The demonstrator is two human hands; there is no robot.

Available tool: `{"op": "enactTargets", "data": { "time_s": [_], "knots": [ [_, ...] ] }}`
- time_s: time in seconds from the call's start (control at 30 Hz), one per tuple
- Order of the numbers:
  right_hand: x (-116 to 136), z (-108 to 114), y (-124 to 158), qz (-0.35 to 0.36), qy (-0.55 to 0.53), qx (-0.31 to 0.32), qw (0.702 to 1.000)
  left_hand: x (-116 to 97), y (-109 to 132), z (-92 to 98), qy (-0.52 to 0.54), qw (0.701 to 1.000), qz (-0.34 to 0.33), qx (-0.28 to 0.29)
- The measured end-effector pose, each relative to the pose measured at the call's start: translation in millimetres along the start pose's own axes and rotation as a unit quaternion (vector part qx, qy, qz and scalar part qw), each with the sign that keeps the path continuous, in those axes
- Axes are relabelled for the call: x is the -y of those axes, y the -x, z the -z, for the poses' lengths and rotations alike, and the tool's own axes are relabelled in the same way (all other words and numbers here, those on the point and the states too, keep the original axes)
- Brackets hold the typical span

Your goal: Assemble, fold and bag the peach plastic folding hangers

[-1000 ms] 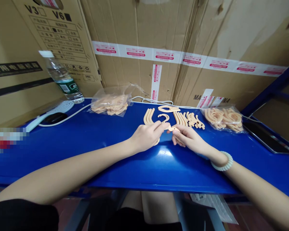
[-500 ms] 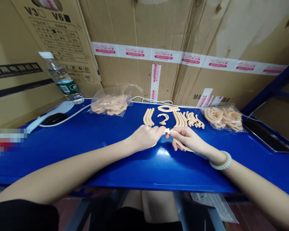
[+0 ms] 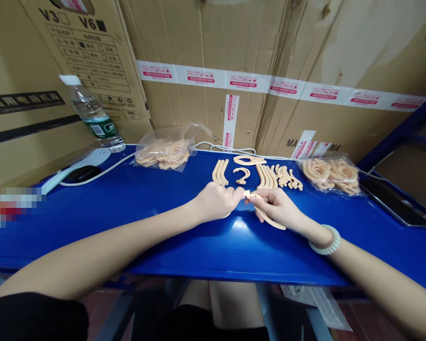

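Both hands meet above the front half of the blue table. My left hand (image 3: 218, 201) is closed round a beige plastic piece, which looks like a hanger arm; only a sliver shows under the fist. My right hand (image 3: 280, 208) pinches a curved beige hanger arm (image 3: 271, 220), its free end pointing down to the right. A small pale block-like end (image 3: 247, 193) sits between the fingertips of the two hands. Just beyond lie a few curved hanger arms (image 3: 220, 172), a hanger hook (image 3: 242, 175), more arms (image 3: 266, 177), several small hooks (image 3: 288, 177) and a looped piece (image 3: 249, 160).
Clear bags of beige parts lie at the back left (image 3: 165, 154) and right (image 3: 330, 174). A water bottle (image 3: 95, 118), a white fan-like object (image 3: 80, 166) and a black mouse-like object (image 3: 81, 174) stand left. A phone (image 3: 397, 201) lies right. Cardboard (image 3: 206, 42) walls the back.
The hanger arm in my right hand has swung a little, its free end now lower and clear of the fingers. My right fingers have shifted slightly; the left hand stays almost still.
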State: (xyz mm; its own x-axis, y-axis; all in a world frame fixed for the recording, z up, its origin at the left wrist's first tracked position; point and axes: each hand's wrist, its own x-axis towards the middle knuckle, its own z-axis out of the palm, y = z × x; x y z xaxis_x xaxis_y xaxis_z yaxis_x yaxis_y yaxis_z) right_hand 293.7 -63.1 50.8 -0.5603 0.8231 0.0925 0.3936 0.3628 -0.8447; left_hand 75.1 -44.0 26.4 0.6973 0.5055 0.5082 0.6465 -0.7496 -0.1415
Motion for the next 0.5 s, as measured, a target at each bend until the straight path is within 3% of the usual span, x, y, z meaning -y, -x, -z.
{"op": "enactTargets", "data": {
  "time_s": [0.33,0.5],
  "knots": [
    [5,-4,3,0.084,0.105,-0.072,0.988,-4,0,12.5,-0.048,0.999,-0.001,0.021],
    [-1,-2,6,0.196,0.225,-0.094,0.950,-3,0,10.1,-0.016,0.998,0.048,0.047]
  ]
}}
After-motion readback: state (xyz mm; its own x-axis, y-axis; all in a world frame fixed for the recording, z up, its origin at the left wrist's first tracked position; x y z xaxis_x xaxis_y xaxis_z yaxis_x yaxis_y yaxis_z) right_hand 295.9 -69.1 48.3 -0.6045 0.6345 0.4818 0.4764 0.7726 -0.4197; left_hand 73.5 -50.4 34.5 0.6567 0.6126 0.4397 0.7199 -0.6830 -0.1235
